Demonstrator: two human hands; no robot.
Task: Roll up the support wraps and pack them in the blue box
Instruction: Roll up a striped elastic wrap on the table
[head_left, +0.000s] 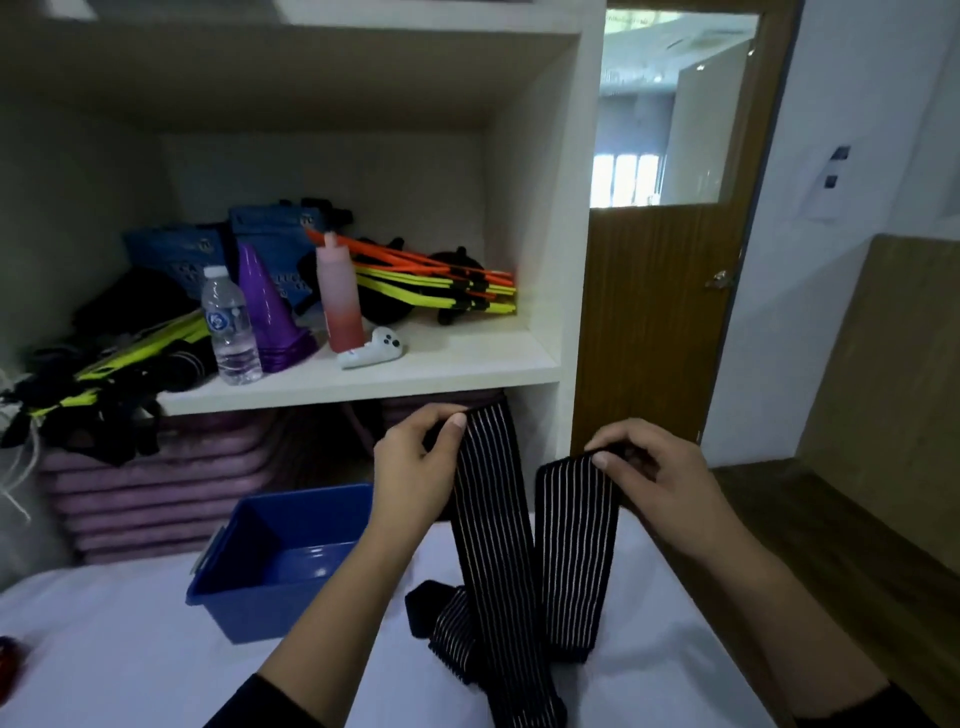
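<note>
A: State the position of the support wrap (493, 530).
B: Lower centre of the frame. It is a black band with thin white stripes, folded into a V above the white table (130, 639).
A: Hand status?
B: Left hand (415, 467): fingers (457, 422) pinched closed on one upper end. Right hand (660, 478): fingers closed on the other end.
A: Location of the blue box (291, 561)?
B: Lower centre-left, on the table, just left of the left forearm. A second wrap (441, 618) lies crumpled at lower centre.
</note>
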